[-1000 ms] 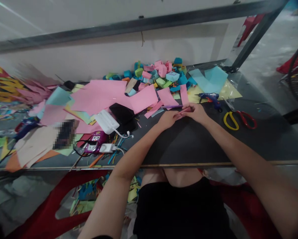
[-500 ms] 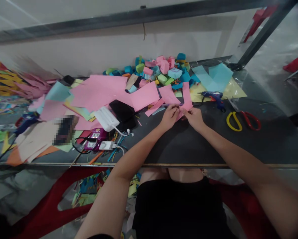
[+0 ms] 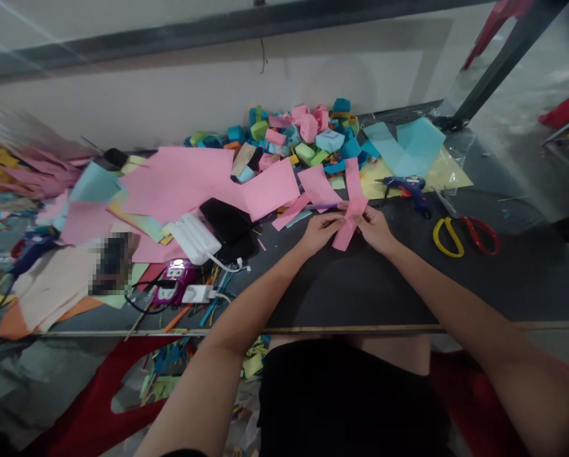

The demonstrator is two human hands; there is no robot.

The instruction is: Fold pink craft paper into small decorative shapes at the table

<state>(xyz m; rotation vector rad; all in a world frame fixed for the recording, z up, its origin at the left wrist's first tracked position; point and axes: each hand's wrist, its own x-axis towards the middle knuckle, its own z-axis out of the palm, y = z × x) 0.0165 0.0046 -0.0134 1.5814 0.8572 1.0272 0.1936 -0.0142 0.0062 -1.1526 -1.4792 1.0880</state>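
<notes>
Between my hands is a long pink paper strip [image 3: 354,203], held up off the dark tabletop, its lower end hanging toward me. My left hand [image 3: 321,230] pinches its left edge with the fingertips. On the other edge my right hand [image 3: 375,228] grips it between thumb and fingers. Just left of the strip, a purple pen-like stick [image 3: 323,206] lies on the table behind my left hand. Pink paper pieces [image 3: 319,184] and a narrow pink scrap [image 3: 290,212] lie beyond it.
Right of my hands lie a blue glue gun [image 3: 406,185] and scissors [image 3: 448,236] with yellow and red handles. Small folded paper pieces [image 3: 307,128] are heaped at the back. To the left are a white power strip [image 3: 195,238], a black phone-like object [image 3: 227,222] and a purple socket block [image 3: 174,279].
The pink strip, bent and mostly hidden between my fingers before, is now straightened, with its lower end showing below my hands. My hands have moved slightly apart. The view has shifted a little.
</notes>
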